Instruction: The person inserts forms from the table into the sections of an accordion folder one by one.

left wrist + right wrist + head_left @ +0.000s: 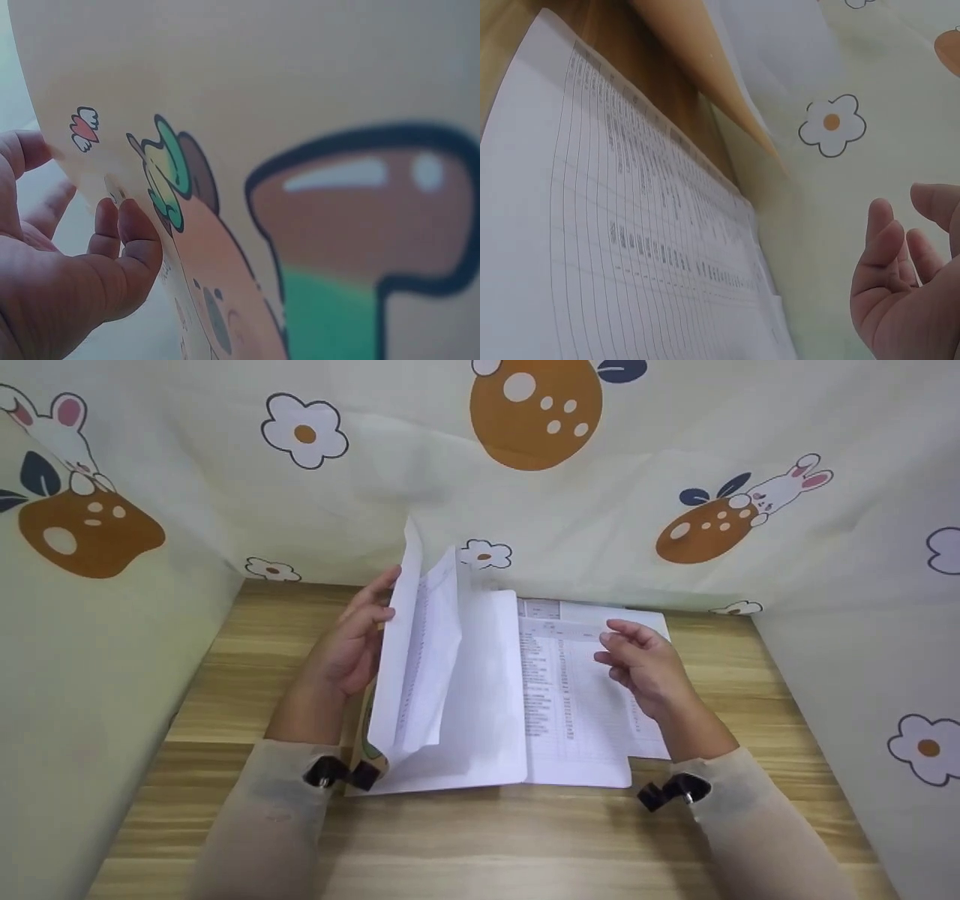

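A notebook (487,682) stands open in the head view, its left cover and some lined leaves raised upright. My left hand (341,649) holds the raised cover at its outer edge. Cartoon figures decorate the outside of that cover (337,75) in the left wrist view, with my fingers (139,232) bent at its edge. Over the printed table page (577,690) on the right, my right hand (649,667) hovers with fingers loosely bent and nothing in them. The right wrist view shows that hand apart from the page.
More paper (649,626) sticks out beyond the printed page at the right and back. The wooden table (465,847) lies under everything. Cloth walls (585,510) with fruit, rabbit and flower prints rise behind it and on both sides.
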Tool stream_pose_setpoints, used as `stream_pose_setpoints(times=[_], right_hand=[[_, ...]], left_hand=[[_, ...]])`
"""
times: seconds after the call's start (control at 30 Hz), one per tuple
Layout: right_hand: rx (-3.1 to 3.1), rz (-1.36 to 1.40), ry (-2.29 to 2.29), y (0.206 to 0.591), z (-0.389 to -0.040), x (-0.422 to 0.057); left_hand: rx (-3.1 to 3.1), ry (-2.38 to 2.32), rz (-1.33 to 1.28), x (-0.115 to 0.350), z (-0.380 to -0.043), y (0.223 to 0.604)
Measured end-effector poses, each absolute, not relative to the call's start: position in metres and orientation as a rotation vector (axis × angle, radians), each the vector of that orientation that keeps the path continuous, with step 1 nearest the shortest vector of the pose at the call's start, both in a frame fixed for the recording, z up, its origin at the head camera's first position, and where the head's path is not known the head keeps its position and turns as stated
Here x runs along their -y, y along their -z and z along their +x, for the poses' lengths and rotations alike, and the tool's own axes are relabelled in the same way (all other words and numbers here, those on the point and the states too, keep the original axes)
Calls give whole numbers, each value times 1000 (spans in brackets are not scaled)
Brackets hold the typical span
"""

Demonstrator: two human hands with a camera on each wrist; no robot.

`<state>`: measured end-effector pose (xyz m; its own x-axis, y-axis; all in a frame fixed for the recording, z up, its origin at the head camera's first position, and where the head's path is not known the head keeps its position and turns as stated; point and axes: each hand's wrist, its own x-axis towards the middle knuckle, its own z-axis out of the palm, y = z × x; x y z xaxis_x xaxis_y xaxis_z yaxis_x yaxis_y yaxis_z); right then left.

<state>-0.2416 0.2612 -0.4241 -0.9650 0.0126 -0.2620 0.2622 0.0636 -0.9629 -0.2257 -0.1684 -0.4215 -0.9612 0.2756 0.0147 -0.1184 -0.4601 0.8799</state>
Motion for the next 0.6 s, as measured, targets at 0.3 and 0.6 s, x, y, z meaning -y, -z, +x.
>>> stream_pose_setpoints(times=[0.3, 0.6], right_hand=[[-2294, 351, 1845, 441, -246, -286], [-2486, 319, 1580, 464, -244, -296]], left_hand=[[-1493, -2487, 228, 168, -226, 422], [-1441, -2522, 232, 166, -227, 423]])
